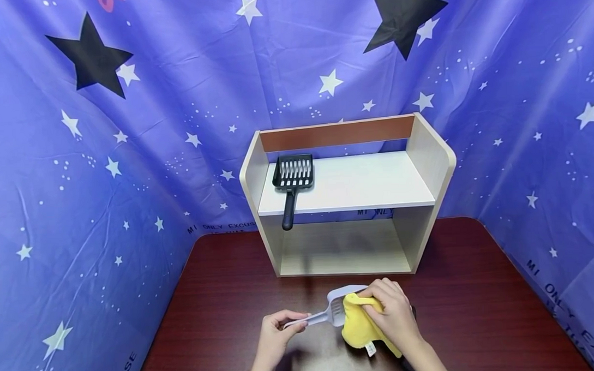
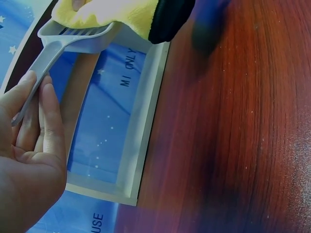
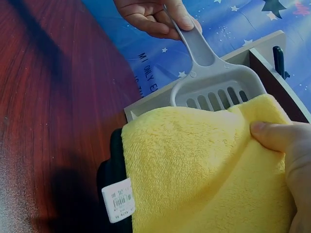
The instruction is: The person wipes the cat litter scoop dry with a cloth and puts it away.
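Observation:
My left hand (image 1: 274, 339) pinches the handle of a grey slotted litter scoop (image 1: 337, 309) between thumb and fingers, holding it above the table. In the right wrist view the scoop's slots (image 3: 218, 99) show beside the cloth. A yellow plush cloth (image 1: 359, 326) with dark edging and a white tag (image 3: 118, 200) lies over the far end of the scoop. My right hand (image 1: 392, 313) grips this cloth at the scoop's edge, thumb pressed on the yellow side. Part of the scoop's pan is hidden under the cloth.
Behind the hands stands a two-level wooden shelf (image 1: 346, 185) on the dark red table (image 1: 222, 297). A black slotted scoop (image 1: 294, 177) lies on its upper board at the left, handle jutting over the front edge. Blue star-patterned curtain (image 1: 177, 129) surrounds the table.

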Motion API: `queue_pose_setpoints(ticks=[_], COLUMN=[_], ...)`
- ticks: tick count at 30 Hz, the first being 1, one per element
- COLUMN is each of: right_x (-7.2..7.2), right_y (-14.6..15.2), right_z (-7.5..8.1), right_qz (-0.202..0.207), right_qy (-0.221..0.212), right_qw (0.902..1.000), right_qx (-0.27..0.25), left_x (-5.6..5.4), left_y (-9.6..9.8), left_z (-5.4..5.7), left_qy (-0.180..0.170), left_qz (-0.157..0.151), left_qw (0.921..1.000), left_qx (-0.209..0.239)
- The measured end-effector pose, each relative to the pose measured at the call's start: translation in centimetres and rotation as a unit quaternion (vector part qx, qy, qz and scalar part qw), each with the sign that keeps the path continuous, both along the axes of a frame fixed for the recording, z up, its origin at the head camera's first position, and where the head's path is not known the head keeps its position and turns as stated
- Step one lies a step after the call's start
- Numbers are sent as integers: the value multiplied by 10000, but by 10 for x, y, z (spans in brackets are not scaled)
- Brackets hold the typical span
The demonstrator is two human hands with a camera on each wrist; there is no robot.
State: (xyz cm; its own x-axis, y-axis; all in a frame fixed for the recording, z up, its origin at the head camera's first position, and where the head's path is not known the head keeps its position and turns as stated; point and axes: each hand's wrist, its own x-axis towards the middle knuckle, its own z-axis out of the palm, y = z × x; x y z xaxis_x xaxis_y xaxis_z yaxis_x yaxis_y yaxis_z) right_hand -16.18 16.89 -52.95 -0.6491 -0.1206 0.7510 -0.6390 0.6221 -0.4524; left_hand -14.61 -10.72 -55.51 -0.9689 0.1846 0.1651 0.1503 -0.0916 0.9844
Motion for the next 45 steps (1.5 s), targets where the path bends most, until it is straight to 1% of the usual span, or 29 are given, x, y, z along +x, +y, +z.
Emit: queue_pose_setpoints(ticks=[7, 9, 12, 17, 20, 22, 27, 31, 35, 38, 42, 43, 45], right_x=[1, 2, 3, 3, 2, 2, 1, 2, 3, 3, 2, 2, 3], right_y=[-2, -2, 0, 4, 6, 7, 9, 10, 11, 14, 21, 23, 28], right_z=[1, 2, 2, 1, 0, -1, -2, -1, 0, -1, 1, 2, 4], right_qz=[-646, -784, -905, -957, -867, -753, -580, -577, -571, -327, 210, 301, 357], right_qy=[37, -34, -162, -329, -367, -356, -336, -411, -507, -530, -631, -679, -763], right_qw=[9979, 9969, 9958, 9946, 9951, 9954, 9945, 9932, 9918, 9911, 9877, 9869, 9860], right_qx=[73, 54, -42, -213, -316, -473, -803, -926, -1029, -1175, -1412, -1433, -1437], left_x=[-1, -1, -2, -2, -2, -2, -2, -2, -2, -2, -1, -1, 0], left_y=[0, -1, -2, -5, -6, -7, -9, -10, -11, -13, -17, -18, -21], left_z=[1, 2, 2, 1, 2, 2, 3, 3, 2, 2, 1, 0, -1], left_qy=[89, 86, 90, 133, 156, 165, 125, 88, 126, 142, 54, 42, 39], left_qz=[-76, -77, -46, 39, 25, 25, 111, 122, 120, 179, 423, 488, 569], left_qw=[9999, 9999, 9999, 9999, 9999, 9999, 9999, 9999, 9998, 9997, 9990, 9987, 9982], left_qx=[18, 26, 31, 27, 26, 16, -18, -25, -7, 36, 144, 168, 206])
